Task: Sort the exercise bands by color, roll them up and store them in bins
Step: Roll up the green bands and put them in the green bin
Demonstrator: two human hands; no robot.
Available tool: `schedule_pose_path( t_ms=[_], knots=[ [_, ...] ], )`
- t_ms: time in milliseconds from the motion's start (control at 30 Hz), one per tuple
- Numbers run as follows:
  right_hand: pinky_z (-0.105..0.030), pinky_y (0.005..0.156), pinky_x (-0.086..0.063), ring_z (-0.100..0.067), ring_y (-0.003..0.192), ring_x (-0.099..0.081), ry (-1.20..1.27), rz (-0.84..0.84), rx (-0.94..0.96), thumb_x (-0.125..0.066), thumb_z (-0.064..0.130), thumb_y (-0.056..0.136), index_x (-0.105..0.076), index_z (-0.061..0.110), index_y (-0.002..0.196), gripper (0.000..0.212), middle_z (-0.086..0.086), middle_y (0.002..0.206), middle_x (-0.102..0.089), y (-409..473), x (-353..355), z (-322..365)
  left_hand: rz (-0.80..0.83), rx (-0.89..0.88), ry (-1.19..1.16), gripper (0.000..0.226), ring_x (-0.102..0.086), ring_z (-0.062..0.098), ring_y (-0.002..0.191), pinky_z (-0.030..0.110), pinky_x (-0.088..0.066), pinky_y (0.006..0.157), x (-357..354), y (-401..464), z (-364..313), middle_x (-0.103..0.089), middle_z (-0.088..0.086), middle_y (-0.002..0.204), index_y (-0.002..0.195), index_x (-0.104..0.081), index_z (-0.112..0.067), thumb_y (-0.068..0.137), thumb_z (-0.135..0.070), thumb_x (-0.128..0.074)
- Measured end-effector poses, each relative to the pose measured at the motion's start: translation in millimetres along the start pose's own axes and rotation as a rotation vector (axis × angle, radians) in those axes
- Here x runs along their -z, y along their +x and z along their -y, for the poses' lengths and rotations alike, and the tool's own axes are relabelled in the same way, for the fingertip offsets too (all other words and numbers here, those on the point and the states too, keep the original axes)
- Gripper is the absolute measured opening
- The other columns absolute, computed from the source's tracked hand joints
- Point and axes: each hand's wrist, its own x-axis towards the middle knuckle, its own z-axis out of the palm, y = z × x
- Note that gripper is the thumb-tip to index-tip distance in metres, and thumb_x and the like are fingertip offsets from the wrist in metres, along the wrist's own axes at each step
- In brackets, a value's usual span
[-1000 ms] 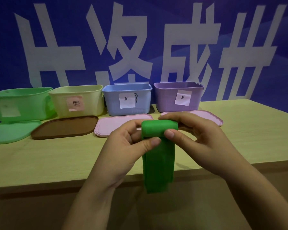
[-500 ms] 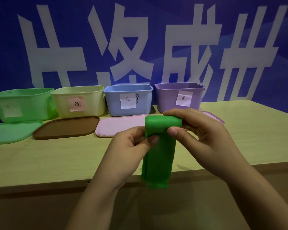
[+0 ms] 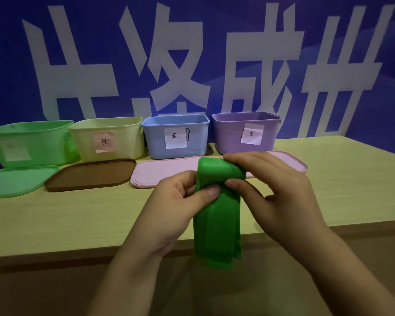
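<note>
Change: hanging tail shorter than a second ago, roll thicker | Hands: my left hand [image 3: 169,201] and right hand [image 3: 276,190] both pinch the green band [image 3: 217,229] above the table edge [image 3: 55,252] | Meaning: rolling nearly finished; green bin [image 3: 32,142] probably next.

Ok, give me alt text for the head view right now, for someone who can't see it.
Two hands, left hand and right hand, roll up a green band above the table's near edge, its loose end hanging down. Behind stand four open bins in a row: green, cream, blue, purple, lids lying in front.
</note>
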Motion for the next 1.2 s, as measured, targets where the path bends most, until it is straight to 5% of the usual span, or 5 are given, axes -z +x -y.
schedule_pose_path(
  t_ms=[167,333,667,1033,1200],
  knots=[
    [-0.006,0.093,-0.038,0.002,0.104,-0.049,0.003,0.029,0.066,-0.056,0.024,0.084,-0.062,0.012,0.117,0.036,0.009,0.108,-0.057,-1,-2,2,0.04,0.03,-0.085,0.026,-0.071,0.016,0.083,0.026,-0.057,0.068,8,-3,-2,-0.075,0.004,0.088,0.09,-0.071,-0.014,0.065,-0.014,-0.069],
    [-0.01,0.093,-0.041,-0.001,0.105,-0.053,0.056,0.088,0.076,-0.057,0.025,0.082,-0.064,0.014,0.114,0.035,0.006,0.109,-0.061,1,-1,1,0.032,0.027,-0.049,0.05,-0.072,0.022,0.082,0.026,-0.056,0.064,10,-4,-7,-0.075,0.007,0.089,0.088,-0.076,-0.018,0.05,-0.05,-0.081],
    [-0.015,0.082,-0.052,0.005,0.103,-0.058,0.526,0.367,-0.383,-0.056,0.053,0.076,-0.054,0.048,0.112,0.037,0.022,0.111,-0.062,5,12,7,0.02,-0.003,0.054,0.034,-0.071,0.013,0.083,0.02,-0.054,0.065,8,-8,-11,-0.075,0.0,0.087,0.097,-0.067,-0.013,0.064,-0.022,-0.066],
    [-0.005,0.086,-0.043,0.01,0.106,-0.051,0.321,0.319,-0.282,-0.059,0.051,0.082,-0.051,0.051,0.104,0.024,0.031,0.105,-0.059,6,14,11,0.028,0.044,0.106,0.063,-0.07,0.015,0.09,0.032,-0.055,0.082,11,-7,-11,-0.075,-0.001,0.09,0.114,-0.051,-0.029,0.055,-0.021,-0.073],
    [-0.009,0.082,-0.047,0.006,0.104,-0.054,0.378,0.274,-0.308,-0.058,0.043,0.08,-0.054,0.046,0.106,0.027,0.029,0.108,-0.057,9,17,8,-0.023,0.009,0.175,0.03,-0.068,0.008,0.096,0.031,-0.052,0.085,10,-3,0,-0.074,-0.008,0.094,0.099,-0.067,-0.026,0.074,-0.01,-0.068]
  ],
)
